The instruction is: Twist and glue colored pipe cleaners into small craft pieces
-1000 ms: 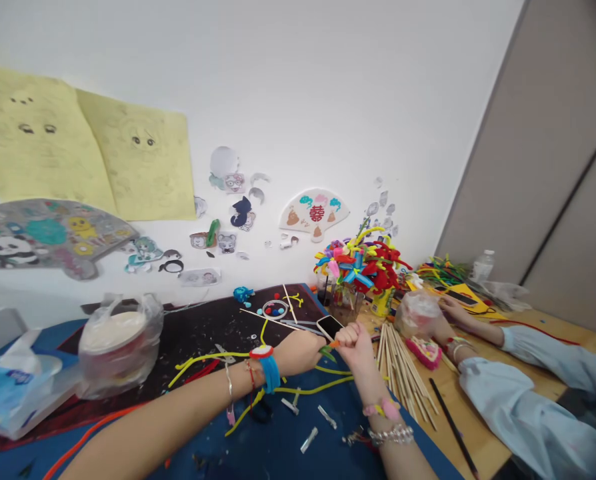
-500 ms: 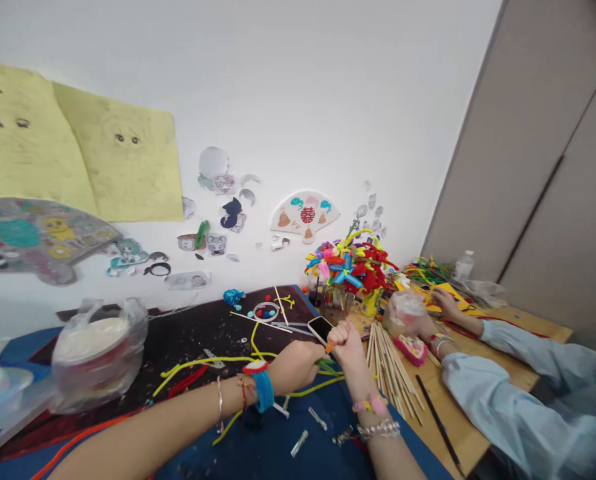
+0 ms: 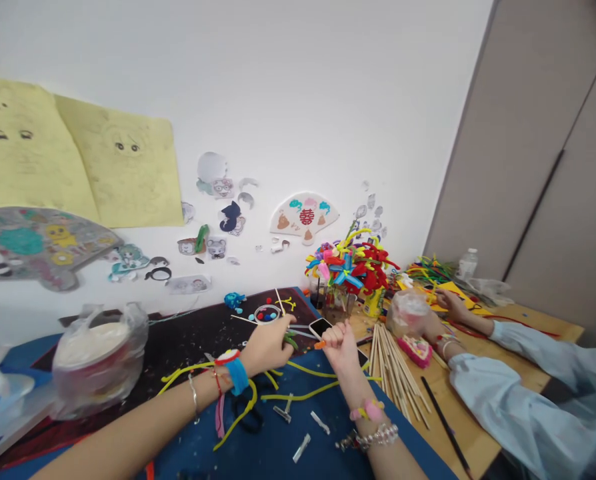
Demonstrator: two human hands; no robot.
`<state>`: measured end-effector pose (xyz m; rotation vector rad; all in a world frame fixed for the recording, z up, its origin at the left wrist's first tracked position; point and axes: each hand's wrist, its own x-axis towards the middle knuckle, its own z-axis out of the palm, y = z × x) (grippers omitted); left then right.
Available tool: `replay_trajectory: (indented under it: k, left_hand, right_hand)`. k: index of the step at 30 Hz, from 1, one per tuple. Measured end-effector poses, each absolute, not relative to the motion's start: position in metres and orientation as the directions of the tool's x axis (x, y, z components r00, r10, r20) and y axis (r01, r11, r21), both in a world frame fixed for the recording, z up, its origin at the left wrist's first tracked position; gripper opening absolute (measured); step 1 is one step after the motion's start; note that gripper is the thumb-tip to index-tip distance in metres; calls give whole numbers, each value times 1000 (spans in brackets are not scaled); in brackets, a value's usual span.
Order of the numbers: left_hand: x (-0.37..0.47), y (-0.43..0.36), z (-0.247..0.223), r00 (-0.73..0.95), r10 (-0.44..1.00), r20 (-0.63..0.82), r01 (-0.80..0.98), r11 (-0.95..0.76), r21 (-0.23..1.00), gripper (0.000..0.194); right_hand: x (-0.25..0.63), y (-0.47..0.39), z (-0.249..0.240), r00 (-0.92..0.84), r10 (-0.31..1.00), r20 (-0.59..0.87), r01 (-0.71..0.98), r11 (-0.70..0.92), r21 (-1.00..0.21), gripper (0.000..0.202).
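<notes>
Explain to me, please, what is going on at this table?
Someone's right hand is closed on a small orange piece, and a narrow green piece shows at the left hand; the two hands are apart. Thin yellow fuzzy stems lie on the blue tabletop. Beyond is a multicoloured bunch of fuzzy flowers. To the right, a co-worker's hand is at a yellow sheet.

L hand (image 3: pixel 267 345), R hand (image 3: pixel 339 343) — apart
</notes>
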<state>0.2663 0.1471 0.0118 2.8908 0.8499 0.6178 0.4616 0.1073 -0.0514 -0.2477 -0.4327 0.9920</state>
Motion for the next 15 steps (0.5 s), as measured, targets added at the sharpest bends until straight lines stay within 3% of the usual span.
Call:
replay_trajectory:
  k: [4,8,12,15]
  left_hand:
    - [238,192,25,645,655,393,698,-714,45,51]
    - [192,239,38,503,758,415,826,-563,27,46]
    - [174,250,34,480,789,384,826,-554,107,53]
    - [195,229,24,583,761,286,723,-646,244,42]
  right_hand:
    - [459,108,-53,449,868,213,-769,497,-402,49]
    - [458,109,-53,440,882,168,-791,470,-391,46]
    - [456,109,-51,441,886,144,-797,460,-393,46]
    - [452,107,-50,432,890,147,-793,452,-407,46]
